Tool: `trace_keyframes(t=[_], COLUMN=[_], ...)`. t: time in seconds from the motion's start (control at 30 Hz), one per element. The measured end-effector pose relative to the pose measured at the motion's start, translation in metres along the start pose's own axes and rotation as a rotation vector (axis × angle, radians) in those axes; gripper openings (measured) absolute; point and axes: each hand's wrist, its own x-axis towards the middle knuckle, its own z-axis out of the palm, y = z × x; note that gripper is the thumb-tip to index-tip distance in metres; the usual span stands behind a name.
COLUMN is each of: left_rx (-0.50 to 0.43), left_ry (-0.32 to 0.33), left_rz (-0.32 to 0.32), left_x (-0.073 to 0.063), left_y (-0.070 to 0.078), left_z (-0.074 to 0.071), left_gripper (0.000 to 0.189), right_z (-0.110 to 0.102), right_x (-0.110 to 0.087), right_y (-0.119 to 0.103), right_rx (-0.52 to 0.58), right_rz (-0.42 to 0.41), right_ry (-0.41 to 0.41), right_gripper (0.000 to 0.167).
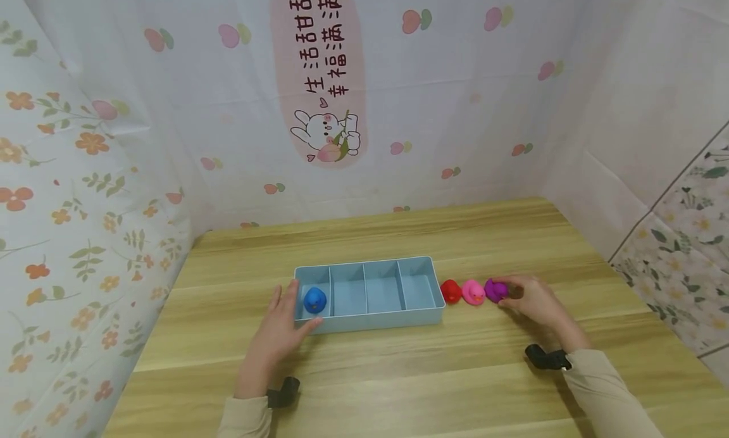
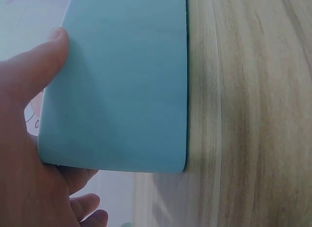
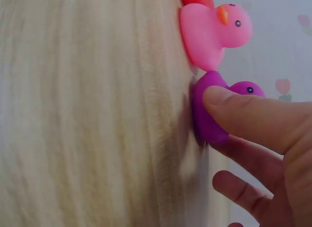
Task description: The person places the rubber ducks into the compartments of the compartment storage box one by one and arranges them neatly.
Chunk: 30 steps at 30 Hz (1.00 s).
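A light blue divided box stands on the table, with a blue rubber duck in its leftmost compartment. My left hand rests against the box's left end, thumb on the front rim and the other fingers extended along the end wall. In the left wrist view the thumb lies at the rim of the box wall. To the right of the box, my right hand pinches a purple rubber duck between thumb and fingers, low at the tabletop.
A pink rubber duck and a red rubber duck sit in a row between the box and the purple duck. The wooden table meets patterned cloth at its back. Each wrist wears a black camera mount.
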Motion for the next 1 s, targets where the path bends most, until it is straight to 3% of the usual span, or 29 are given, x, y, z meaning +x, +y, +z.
trace_keyframes(t=[0.27,0.47,0.63,1.0], left_rx=[0.003,-0.006,-0.007,-0.018], left_ry=[-0.007,-0.012,-0.014,-0.002], left_rz=[-0.005,-0.013,-0.012,-0.007], left_x=[-0.001,-0.001,-0.001,-0.001], left_y=[0.001,0.002,0.002,0.001], left_z=[-0.001,-0.002,-0.003,-0.001], left_gripper=[0.096,0.096,0.096,0.096], right_z=[0.000,-0.005,-0.007,-0.015], right_x=[-0.001,0.001,0.004,0.018], right_y=[-0.005,-0.011,-0.017,-0.043], right_rx=[-0.008,-0.019,-0.030,-0.065], right_rz=[0.003,0.059,0.057,0.061], right_ry=[0.039,0.026,0.034,0.068], right_gripper=[0.038,0.042,0.044,0.044])
